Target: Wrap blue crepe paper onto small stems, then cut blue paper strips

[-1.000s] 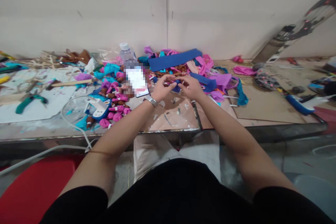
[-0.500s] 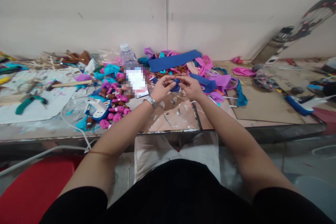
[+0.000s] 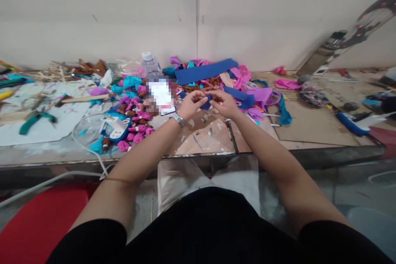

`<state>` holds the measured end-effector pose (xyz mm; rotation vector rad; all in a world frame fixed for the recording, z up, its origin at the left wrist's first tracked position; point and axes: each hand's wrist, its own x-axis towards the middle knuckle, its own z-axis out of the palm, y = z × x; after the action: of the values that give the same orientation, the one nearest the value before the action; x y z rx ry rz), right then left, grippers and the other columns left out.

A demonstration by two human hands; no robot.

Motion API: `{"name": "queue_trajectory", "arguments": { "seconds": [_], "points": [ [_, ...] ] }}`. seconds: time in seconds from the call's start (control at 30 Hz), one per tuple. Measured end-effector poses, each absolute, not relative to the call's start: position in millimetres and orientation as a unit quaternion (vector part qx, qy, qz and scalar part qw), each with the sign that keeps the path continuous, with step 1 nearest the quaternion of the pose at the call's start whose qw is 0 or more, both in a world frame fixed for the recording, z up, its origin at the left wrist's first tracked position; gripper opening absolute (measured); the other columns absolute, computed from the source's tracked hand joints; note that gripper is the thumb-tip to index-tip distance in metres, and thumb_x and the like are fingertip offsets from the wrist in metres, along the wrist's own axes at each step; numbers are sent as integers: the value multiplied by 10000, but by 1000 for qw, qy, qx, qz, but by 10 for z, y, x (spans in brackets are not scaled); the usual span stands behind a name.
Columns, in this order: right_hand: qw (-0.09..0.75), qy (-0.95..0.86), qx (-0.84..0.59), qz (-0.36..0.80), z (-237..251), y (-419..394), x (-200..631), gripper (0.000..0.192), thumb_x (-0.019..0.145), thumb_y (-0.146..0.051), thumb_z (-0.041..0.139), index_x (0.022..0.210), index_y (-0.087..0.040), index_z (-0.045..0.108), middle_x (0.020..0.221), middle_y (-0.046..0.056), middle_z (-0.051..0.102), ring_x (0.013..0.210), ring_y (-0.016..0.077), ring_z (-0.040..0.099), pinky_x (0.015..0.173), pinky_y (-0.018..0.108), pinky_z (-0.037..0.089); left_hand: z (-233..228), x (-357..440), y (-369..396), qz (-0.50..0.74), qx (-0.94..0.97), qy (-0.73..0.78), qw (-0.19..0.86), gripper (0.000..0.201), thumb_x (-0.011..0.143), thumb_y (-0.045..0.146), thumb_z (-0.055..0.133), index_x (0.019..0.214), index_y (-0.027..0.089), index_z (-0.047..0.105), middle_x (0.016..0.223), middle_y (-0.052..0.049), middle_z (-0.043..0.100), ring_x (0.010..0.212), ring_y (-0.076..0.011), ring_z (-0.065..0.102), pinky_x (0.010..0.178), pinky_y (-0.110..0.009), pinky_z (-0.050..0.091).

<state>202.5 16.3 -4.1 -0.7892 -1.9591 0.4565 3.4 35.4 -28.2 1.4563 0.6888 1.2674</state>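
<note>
- A small dark-blue piece [image 3: 206,105] is held between the two hands, above the worktable [image 3: 198,142], in the middle of the scene.
- By the left hand [image 3: 190,106], the blue piece is pinched from the left; its thumb and fingers are bent and brought narrowly together at it. A metal watch [image 3: 178,119] is worn on this wrist.
- By the right hand [image 3: 226,104], the same piece is gripped from the right, also with narrow fingers. How exactly the material is folded between the fingertips cannot be told.
- On the far side of the hands, a long blue strip [image 3: 206,71] is laid across a colourful heap. A second blue strip [image 3: 244,98] is placed just beside the right hand, with purple material [image 3: 262,95] to its right.
- To the left of the left hand, a phone [image 3: 162,95] with lit screen is seen; part of this area is blurred. Behind it a bottle [image 3: 150,66] is stood upright.
- Farther left, pink bundles [image 3: 138,137], a blue-and-white socket block [image 3: 119,130] and green-handled pliers [image 3: 34,122] are found.
- On the right, cardboard [image 3: 315,128] is spread on the worktable.
</note>
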Motion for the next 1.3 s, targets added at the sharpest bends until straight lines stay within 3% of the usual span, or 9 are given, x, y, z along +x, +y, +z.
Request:
{"name": "queue_trajectory", "arguments": {
  "seconds": [0.23,0.43,0.57,0.77,0.87,1.03,1.3],
  "points": [
    [525,-748,-339,224,-133,263,2048,357,935,-353,652,1263,-237,731,1176,74,760,1018,243,703,927,411,577,-274,37,344,512,609,297,528,552,720,566,911,1046,204,652,913,-11,709,799,-127,668,725,-249,534],
    [546,-712,-360,257,-110,254,2039,368,904,-381,673,1225,-213,731,1059,62,750,783,168,651,739,330,564,-272,37,351,508,600,305,537,527,719,538,917,995,191,632,813,13,691,711,-114,662,702,-252,528],
    [524,-717,-359,289,-86,231,2047,421,893,-428,704,1259,-218,718,1137,73,741,773,165,650,717,327,558,-282,27,369,505,606,303,535,486,724,496,914,963,190,623,790,20,684,701,-115,658,705,-262,530],
    [531,-723,-354,262,-85,221,2039,494,899,-604,721,1212,-222,738,1138,80,754,993,230,690,921,386,566,-285,34,353,494,630,297,520,467,751,477,893,990,183,619,815,10,686,723,-116,662,738,-273,539],
    [542,-716,-356,259,-102,235,2026,510,893,-645,718,1169,-217,744,1145,88,761,1011,239,692,942,399,555,-272,35,337,479,649,296,512,485,751,503,893,1010,177,643,870,-7,703,735,-118,657,727,-270,536],
    [555,-696,-353,286,-128,272,2028,522,841,-648,775,1111,-204,727,940,37,716,824,184,632,796,336,527,-281,28,325,427,690,300,501,559,803,594,827,1122,163,671,982,-50,715,788,-146,653,740,-293,535],
    [522,-715,-371,281,-114,256,2043,512,769,-630,854,992,-194,707,645,-76,482,590,110,420,587,268,335,-243,35,221,445,763,327,336,571,849,498,796,1306,205,621,1263,-117,683,1045,-249,658,824,-338,527]
  ]
}}
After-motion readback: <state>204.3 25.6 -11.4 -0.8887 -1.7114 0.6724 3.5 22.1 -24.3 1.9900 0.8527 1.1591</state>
